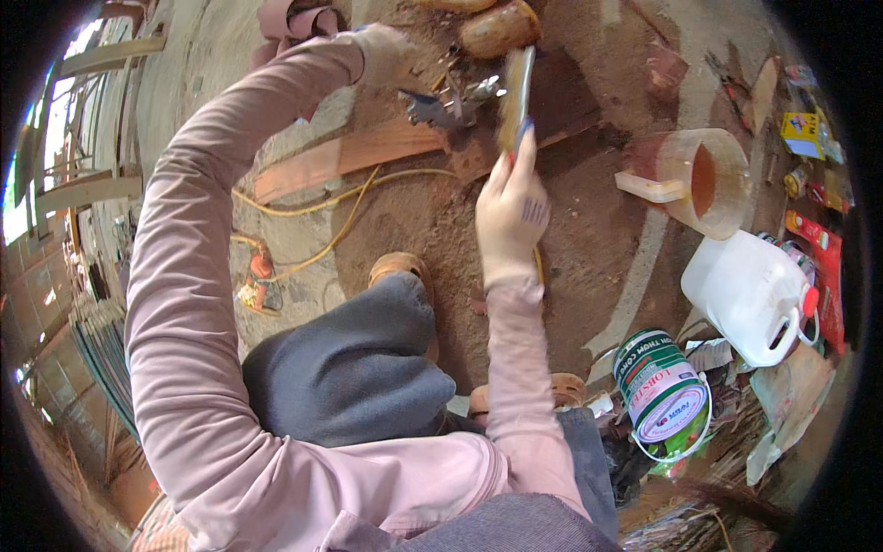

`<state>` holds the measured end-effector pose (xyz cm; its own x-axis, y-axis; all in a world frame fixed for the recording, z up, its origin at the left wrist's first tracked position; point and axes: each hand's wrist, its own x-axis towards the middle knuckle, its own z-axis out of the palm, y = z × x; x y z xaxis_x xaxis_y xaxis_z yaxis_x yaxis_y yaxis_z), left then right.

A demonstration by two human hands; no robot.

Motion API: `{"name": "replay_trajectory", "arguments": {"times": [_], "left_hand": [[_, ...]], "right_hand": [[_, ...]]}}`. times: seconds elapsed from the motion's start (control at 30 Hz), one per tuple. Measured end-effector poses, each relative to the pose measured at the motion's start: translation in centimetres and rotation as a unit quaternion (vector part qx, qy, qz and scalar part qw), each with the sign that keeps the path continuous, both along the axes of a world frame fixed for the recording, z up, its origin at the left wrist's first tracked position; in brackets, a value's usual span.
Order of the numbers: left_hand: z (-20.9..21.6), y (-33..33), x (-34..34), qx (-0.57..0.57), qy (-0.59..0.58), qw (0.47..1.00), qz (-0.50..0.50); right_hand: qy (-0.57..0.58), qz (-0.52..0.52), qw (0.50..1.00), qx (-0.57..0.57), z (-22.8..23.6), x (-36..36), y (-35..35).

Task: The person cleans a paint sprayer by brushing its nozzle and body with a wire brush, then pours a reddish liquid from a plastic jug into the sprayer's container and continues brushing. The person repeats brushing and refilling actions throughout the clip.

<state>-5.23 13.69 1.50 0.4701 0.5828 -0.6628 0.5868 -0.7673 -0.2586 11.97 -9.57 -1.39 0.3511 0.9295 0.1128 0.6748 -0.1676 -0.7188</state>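
Observation:
My right hand (513, 216) is closed around a long thin tool (522, 87), smeared by motion, with a silvery strip on one side and a tan edge on the other. Its kind does not show clearly. The tool points away from me, over a dark brown board (556, 101) and just below a rounded brown wooden piece (501, 29). My left hand (382, 53) reaches far forward, left of a jagged grey metal object (441, 109). Its fingers are blurred. Close behind the left wrist lies a pinkish rolled sheet (299, 18).
A reddish plank (349, 167) and a yellow cord (345, 198) lie on the dirt floor. On the right stand a clear pitcher (722, 184) with brown liquid, a white jug (750, 294) and a green can (660, 386). Lumber (101, 193) leans at the left.

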Motion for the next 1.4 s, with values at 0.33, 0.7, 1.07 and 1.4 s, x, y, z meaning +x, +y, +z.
{"name": "replay_trajectory", "arguments": {"times": [0.33, 0.7, 1.07, 1.4], "left_hand": [[1.0, -0.6, 1.5, 0.017, -0.029, 0.999, -0.033], [0.0, -5.4, -2.8, 0.207, -0.246, 0.941, -0.105], [0.7, -8.0, 0.6, 0.185, -0.062, 0.965, -0.173], [0.3, -10.2, 3.4, 0.138, -0.028, 0.979, -0.145]], "right_hand": [[-0.020, 0.016, 0.999, -0.026, -0.1, 2.5, 0.4], [0.023, -0.071, 0.995, 0.064, -1.8, 4.0, -8.6], [-0.099, 0.000, 0.994, 0.044, -0.3, 6.2, -3.7], [-0.166, 0.057, 0.980, -0.098, 0.8, 3.0, -0.5]]}}
